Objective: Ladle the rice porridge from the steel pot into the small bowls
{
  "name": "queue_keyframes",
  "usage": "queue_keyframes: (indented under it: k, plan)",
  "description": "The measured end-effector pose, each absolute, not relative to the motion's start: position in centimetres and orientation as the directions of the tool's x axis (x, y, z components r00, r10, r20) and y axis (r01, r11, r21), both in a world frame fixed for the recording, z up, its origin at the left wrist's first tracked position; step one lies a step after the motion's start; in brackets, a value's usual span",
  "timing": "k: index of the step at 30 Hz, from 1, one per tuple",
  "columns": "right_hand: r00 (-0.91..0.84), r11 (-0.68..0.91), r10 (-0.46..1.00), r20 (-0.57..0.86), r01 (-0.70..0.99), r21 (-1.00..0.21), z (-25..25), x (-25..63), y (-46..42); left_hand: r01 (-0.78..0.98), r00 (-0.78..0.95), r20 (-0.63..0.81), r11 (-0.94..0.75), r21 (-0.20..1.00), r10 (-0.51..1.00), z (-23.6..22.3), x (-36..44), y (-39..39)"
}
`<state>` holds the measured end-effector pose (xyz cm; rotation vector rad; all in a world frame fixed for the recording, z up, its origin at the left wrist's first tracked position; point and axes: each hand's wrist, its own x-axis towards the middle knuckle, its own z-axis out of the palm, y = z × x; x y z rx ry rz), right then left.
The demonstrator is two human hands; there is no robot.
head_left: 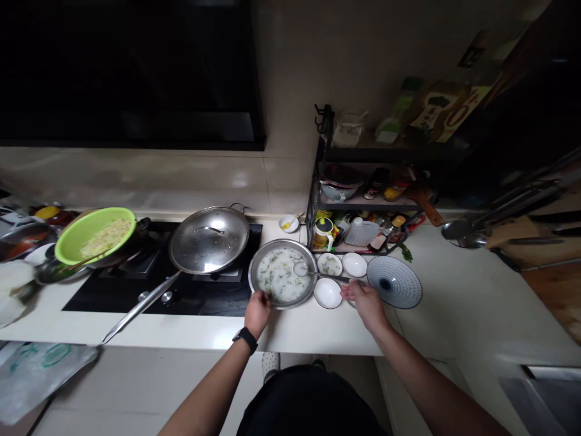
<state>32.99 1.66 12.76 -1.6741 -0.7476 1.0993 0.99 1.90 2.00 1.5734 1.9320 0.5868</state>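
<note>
My left hand (258, 313) grips the near rim of a wide steel pot (259, 272) filled with pale porridge (281, 275) flecked with greens. A steel ladle (300, 269) rests in the porridge, and its long handle runs right over the pot's rim. My right hand (365, 303) closes on the handle's far end. Just below those fingers sits a small white bowl (327, 293). Two more small bowls lie beyond: one (329, 264) holds a little porridge, the other (354, 264) looks white and bare. A blue-and-white patterned plate (394, 281) stands tilted to the right of my right hand.
To the left, a black glass hob (163, 297) carries a lidded steel pan (209, 239) and a green bowl of noodles (95, 236). A metal rack (363, 206) crowded with bottles and jars stands behind the bowls. The white counter's front edge (227, 342) runs below my hands.
</note>
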Motion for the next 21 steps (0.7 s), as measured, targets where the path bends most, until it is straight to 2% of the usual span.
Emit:
queue_keyframes:
  k: [9, 15, 19, 21]
  plan:
    - [0.505, -0.309, 0.799, -0.327, -0.122, -0.943, 13.6, 38.6, 0.5, 0.72, -0.133, -0.138, 0.192, 0.667, 0.981, 1.6, 0.8, 1.8]
    - [0.638, -0.266, 0.711, -0.297, -0.147, -0.953, 11.9, 43.8, -0.1, 0.725, -0.142, -0.175, 0.223, 0.652, 0.974, 2.2, 1.0, 1.8]
    - [0.688, -0.305, 0.675, -0.265, -0.067, -0.95, 9.7, 45.9, 0.4, 0.724, -0.141, -0.161, 0.213, 0.656, 0.977, 2.3, 1.1, 1.9]
    - [0.689, -0.309, 0.704, -0.171, 0.08, -0.948, 8.8, 46.4, 0.7, 0.724, -0.145, -0.147, 0.206, 0.658, 0.978, 2.2, 1.1, 1.8]
